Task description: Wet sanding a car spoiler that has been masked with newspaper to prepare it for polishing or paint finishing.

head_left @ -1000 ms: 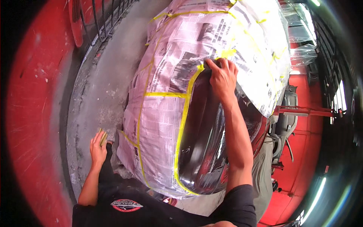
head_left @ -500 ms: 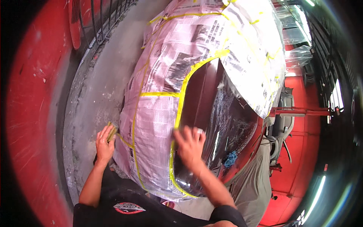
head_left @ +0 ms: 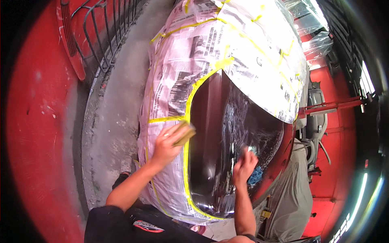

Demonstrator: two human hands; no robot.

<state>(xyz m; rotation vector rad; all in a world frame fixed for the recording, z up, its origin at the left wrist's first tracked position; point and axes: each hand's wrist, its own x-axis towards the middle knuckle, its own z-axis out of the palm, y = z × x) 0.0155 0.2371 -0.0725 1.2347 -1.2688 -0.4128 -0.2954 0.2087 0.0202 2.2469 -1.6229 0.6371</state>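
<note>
My left hand [head_left: 167,145] grips a flat yellowish-brown pad, like a sponge [head_left: 185,134], held over the yellow masking tape [head_left: 187,158] at the left border of a dark glossy car panel [head_left: 206,141]. Sheets of newspaper [head_left: 166,137] cover the bodywork around that panel. Over the right half of the panel, my right hand [head_left: 244,167] is closed, its fingertips blurred; whether anything small is in them I cannot make out. Whitish wet-looking streaks run down the panel's middle. A crumpled blue cloth [head_left: 255,176] lies just right of my right hand.
Along the left runs a grey concrete floor strip [head_left: 113,109] beside a red wall [head_left: 36,121] with a dark metal rack [head_left: 95,32]. A grey draped cover [head_left: 289,194] hangs at the lower right. Car parts [head_left: 316,115] and a red beam [head_left: 332,106] stand beyond.
My left hand has brought the pad from beside the car up to the panel's taped edge. My right hand has moved right across the panel, its fingers curling in. The view has shifted slightly.
</note>
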